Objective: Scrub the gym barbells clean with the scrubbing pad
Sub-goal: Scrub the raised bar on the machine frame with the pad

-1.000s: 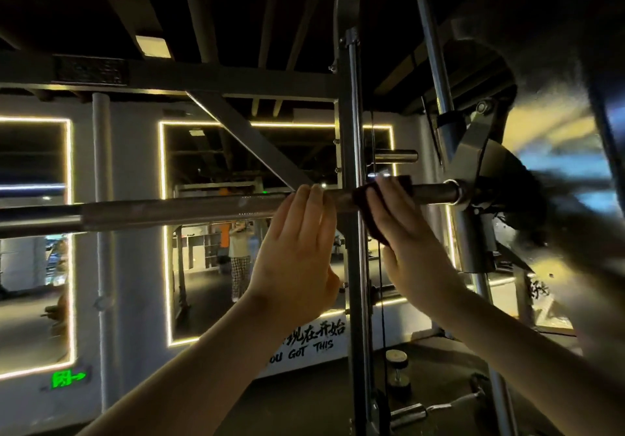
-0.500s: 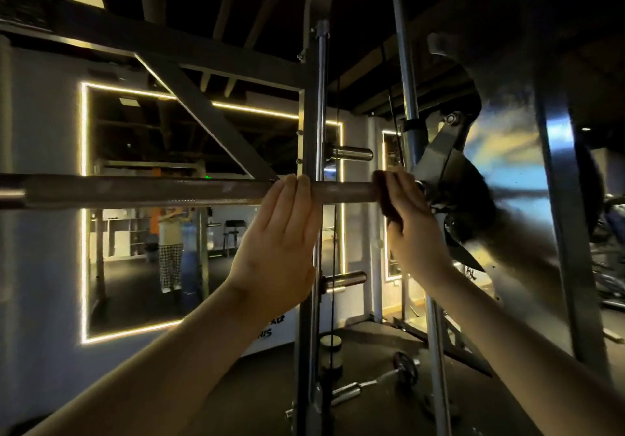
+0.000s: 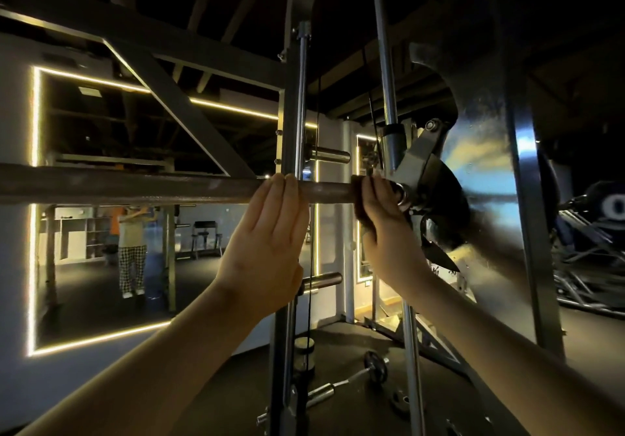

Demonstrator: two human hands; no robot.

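Scrubbing the far right end of the bar, with one hand on the pad and one hand as support.

The right hand (image 3: pixel 385 229) closes its fingers around the dark scrubbing pad (image 3: pixel 357 189) and folds it over the long brown steel barbell (image 3: pixel 135 188), which lies level across the rack at about head height. The pad touches the grey metal hook carriage (image 3: pixel 419 165) on the chrome guide rod (image 3: pixel 389 114). The left hand (image 3: pixel 267 242) grips nothing: its fingers lie straight and together against the bar, a little to the left of the pad. To do this step well, I think the pad should stay wrapped fully around the bar and turn as it slides, so that the underside is cleaned too. The left hand should press firmly so the bar does not roll, and the right fingers should keep clear of the carriage edge.
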